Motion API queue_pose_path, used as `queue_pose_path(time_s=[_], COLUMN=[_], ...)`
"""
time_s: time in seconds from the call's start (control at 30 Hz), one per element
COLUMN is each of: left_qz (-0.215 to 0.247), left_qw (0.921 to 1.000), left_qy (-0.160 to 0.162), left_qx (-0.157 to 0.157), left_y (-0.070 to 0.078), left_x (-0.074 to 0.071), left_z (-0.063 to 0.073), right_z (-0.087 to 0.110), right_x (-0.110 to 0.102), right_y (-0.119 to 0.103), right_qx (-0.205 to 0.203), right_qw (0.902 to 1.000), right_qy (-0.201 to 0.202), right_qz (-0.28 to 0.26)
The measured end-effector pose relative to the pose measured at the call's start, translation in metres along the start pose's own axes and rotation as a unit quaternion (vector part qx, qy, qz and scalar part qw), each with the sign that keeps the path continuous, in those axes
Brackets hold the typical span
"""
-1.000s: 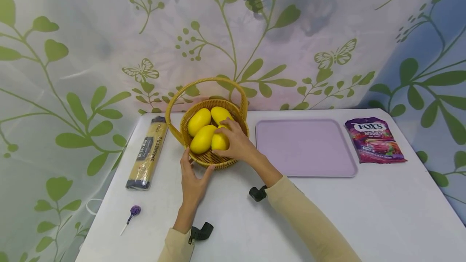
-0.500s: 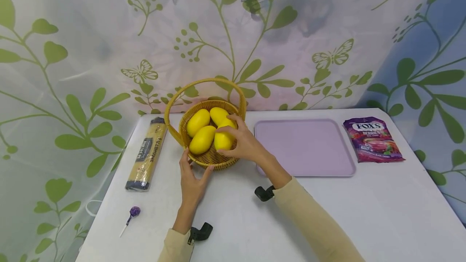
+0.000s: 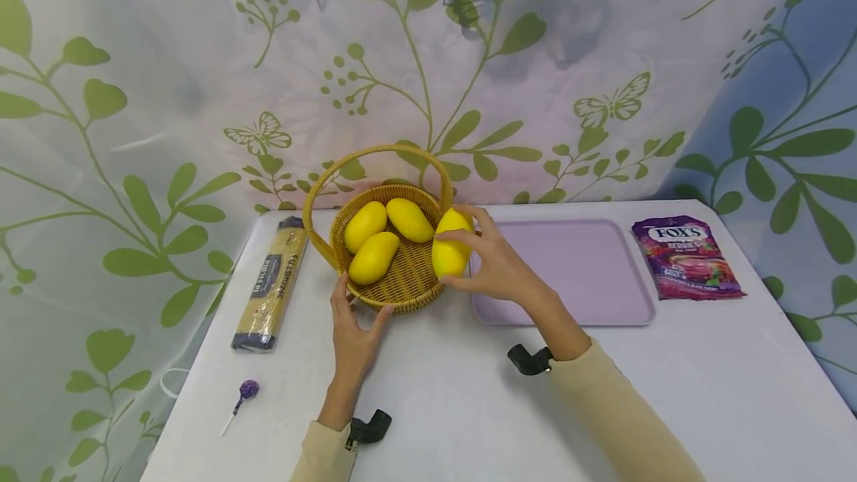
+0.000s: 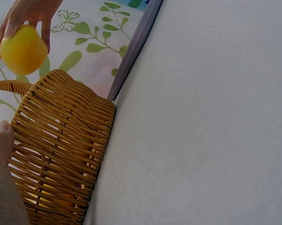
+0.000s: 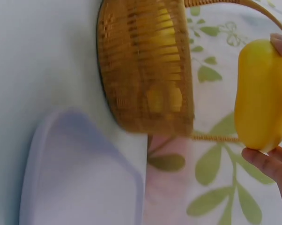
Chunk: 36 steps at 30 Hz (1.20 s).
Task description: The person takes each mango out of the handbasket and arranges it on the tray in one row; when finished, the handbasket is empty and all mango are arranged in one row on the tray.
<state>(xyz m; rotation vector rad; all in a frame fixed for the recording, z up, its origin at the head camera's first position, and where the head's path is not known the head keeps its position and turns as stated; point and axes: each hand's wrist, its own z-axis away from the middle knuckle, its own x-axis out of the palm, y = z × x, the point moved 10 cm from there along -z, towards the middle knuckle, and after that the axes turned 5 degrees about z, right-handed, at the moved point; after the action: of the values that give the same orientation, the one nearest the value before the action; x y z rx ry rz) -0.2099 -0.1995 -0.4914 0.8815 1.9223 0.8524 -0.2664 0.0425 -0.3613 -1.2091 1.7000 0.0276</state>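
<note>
In the head view my right hand (image 3: 498,266) pinches a yellow mango (image 3: 451,245) between thumb and fingers, raised over the right rim of the wicker basket (image 3: 408,302). The right wrist view shows this mango (image 5: 263,96) clear of the basket wall (image 5: 141,70). Inside the basket lie three more mangoes, at the back (image 3: 411,220), left (image 3: 365,226) and front (image 3: 373,259). Against the basket's front left side, my left hand (image 3: 355,341) rests with thumb and fingers spread. In the left wrist view its thumb (image 4: 1,145) touches the woven wall near the rim.
A lilac tray (image 3: 562,274) lies right of the basket, with a purple FOX'S candy bag (image 3: 686,257) beyond it. To the left are a spaghetti pack (image 3: 271,285) and a purple lollipop (image 3: 248,390). The basket's tall handle (image 3: 378,149) arches over its back. A patterned curtain hangs behind the table.
My right hand has lifted the mango out of the basket and moved right, toward the tray. The basket's right part now shows its bare woven bottom. My left hand stays in place.
</note>
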Motion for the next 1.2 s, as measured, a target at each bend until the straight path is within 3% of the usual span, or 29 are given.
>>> queue_pose_path(time_s=[0.27, 0.43, 0.6, 1.2], left_qz=[-0.001, -0.004, -0.004, 0.001], left_qw=[1.0000, 1.0000, 0.9999, 1.0000], left_qy=[-0.004, -0.005, -0.006, -0.005], left_qx=[-0.003, -0.006, -0.007, 0.004], left_y=[-0.001, 0.000, -0.001, 0.000], left_x=[0.000, -0.001, 0.000, 0.001], left_z=[0.000, 0.000, 0.001, 0.001], right_z=[0.030, 0.046, 0.056, 0.066], right_x=[-0.019, -0.015, -0.007, 0.017], right_y=[0.034, 0.063, 0.086, 0.121], right_qx=[0.051, 0.088, 0.091, 0.132], right_qw=[0.9983, 0.9948, 0.9928, 0.9793], right_qy=[-0.024, -0.049, -0.076, -0.152], right_qz=[0.009, 0.017, 0.020, 0.017])
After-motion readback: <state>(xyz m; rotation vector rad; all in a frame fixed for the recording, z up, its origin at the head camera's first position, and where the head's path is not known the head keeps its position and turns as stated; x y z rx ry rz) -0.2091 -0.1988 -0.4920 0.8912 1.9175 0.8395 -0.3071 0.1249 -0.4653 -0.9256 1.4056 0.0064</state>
